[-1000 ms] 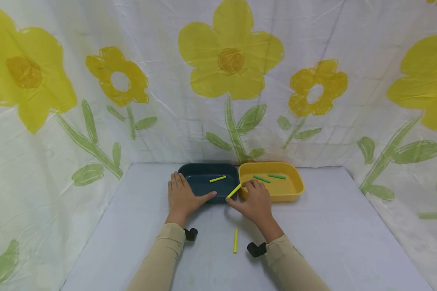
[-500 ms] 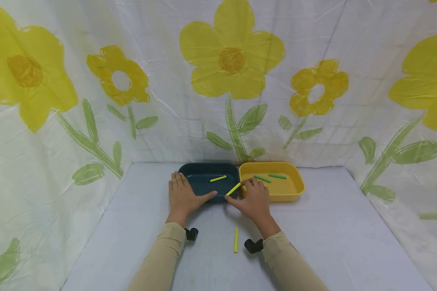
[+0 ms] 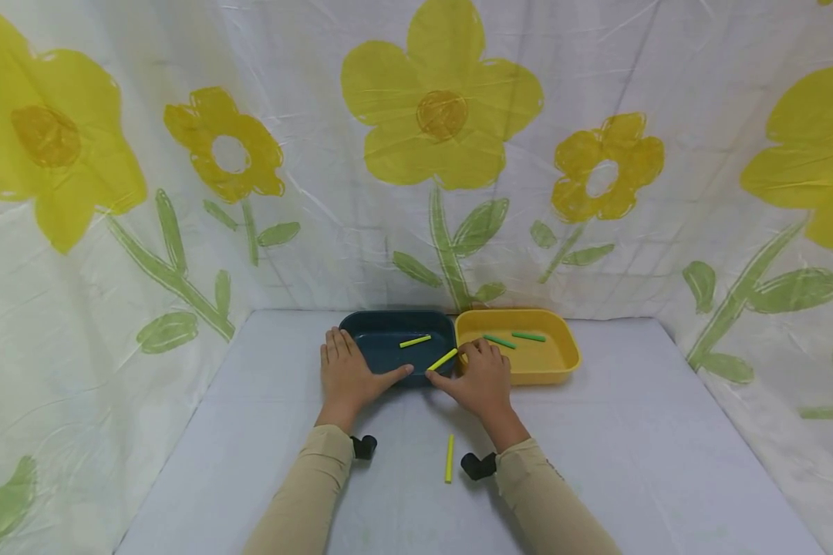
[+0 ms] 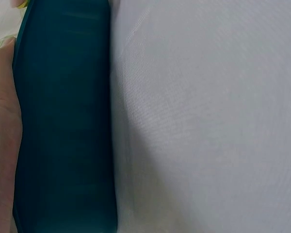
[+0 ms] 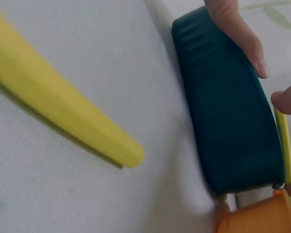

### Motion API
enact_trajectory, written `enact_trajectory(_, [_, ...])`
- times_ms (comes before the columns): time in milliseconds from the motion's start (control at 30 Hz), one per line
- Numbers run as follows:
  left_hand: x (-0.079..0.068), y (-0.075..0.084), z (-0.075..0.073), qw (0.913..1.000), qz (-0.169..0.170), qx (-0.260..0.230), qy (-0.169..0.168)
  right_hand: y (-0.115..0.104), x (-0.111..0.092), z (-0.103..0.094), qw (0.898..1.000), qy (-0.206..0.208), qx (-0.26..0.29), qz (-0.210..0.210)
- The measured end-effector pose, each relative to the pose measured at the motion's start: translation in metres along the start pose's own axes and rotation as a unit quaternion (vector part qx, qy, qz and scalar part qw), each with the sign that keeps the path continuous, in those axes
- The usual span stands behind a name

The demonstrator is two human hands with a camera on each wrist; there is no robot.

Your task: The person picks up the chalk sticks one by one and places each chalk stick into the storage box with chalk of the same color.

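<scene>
My left hand [image 3: 347, 378] rests on the left side of a dark teal tray [image 3: 382, 352], its fingers straight along the left rim and its thumb over the front rim. Between thumb and fingertips, my right hand [image 3: 484, 379] pinches a yellow stick [image 3: 443, 359], chalk-like in shape, slanted over the tray's front right corner. Another yellow stick [image 3: 415, 341] lies inside the teal tray. A third yellow stick [image 3: 449, 459] lies on the table before the trays; it looms large in the right wrist view [image 5: 63, 97]. The left wrist view shows mostly the tray's front wall [image 4: 65, 121].
A yellow tray [image 3: 544, 358] stands against the teal one's right side, holding two green sticks [image 3: 529, 337]. A white cloth covers the table [image 3: 611, 447]. Behind the trays hangs a flowered curtain [image 3: 333, 254].
The right hand has shifted slightly left, taking the pinched yellow stick a little farther over the teal tray and tilting it flatter. The left hand and the loose sticks stay in place.
</scene>
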State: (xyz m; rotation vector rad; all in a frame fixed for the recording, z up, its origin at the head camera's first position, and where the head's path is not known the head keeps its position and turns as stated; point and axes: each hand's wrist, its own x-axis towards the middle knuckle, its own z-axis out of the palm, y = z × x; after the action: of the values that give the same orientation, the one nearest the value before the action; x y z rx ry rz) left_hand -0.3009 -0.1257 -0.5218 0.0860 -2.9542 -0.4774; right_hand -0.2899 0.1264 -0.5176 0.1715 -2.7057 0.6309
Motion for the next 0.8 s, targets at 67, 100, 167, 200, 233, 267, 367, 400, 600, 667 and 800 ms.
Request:
enact_trajectory(67, [-0.0004,0.0003,-0.0003,1.0000,0.000,0.000,0.001,-0.0009,0.0001,0.0002,1.000,0.001,-0.004,0.003])
enact_trajectory(100, [-0.0003,0.0002,-0.0001,1.0000,0.000,0.001,0.001,-0.0011,0.0001,0.0007,1.000,0.001,-0.006,0.004])
enact_trajectory(167, [0.0000,0.0001,0.0002,1.0000,-0.001,0.002,0.000,-0.0015,-0.0001,0.0014,1.000,0.002,-0.011,0.007])
enact_trajectory(200, [0.0001,-0.0002,0.0004,1.0000,0.000,0.002,-0.001,-0.0019,-0.0003,0.0014,1.000,0.003,-0.013,0.008])
enact_trajectory(233, [0.0004,-0.0004,0.0006,1.0000,0.000,0.004,-0.001,-0.0022,-0.0004,0.0015,1.000,0.003,-0.014,0.009])
enact_trajectory(267, [0.0006,-0.0005,0.0007,1.0000,0.000,0.005,-0.002,-0.0025,-0.0005,0.0015,1.000,0.004,-0.015,0.009])
enact_trajectory(367, [0.0006,-0.0004,0.0002,1.0000,0.000,0.004,0.000,-0.0039,-0.0004,0.0010,1.000,0.009,-0.013,0.009])
enact_trajectory(400, [0.0005,-0.0004,0.0001,1.0000,0.000,0.004,0.001,-0.0043,-0.0003,0.0008,1.000,0.010,-0.013,0.009])
enact_trajectory(600, [0.0000,0.0002,0.0007,1.0000,-0.002,0.004,-0.002,-0.0058,0.0000,0.0004,1.000,0.009,-0.019,0.018])
enact_trajectory(667, [-0.0001,0.0004,0.0008,1.0000,-0.002,0.003,-0.001,-0.0061,0.0000,0.0001,1.000,0.009,-0.016,0.020])
enact_trajectory(800, [-0.0003,0.0009,0.0004,1.0000,0.000,-0.004,0.007,-0.0062,0.0001,-0.0005,1.000,0.008,-0.010,0.018])
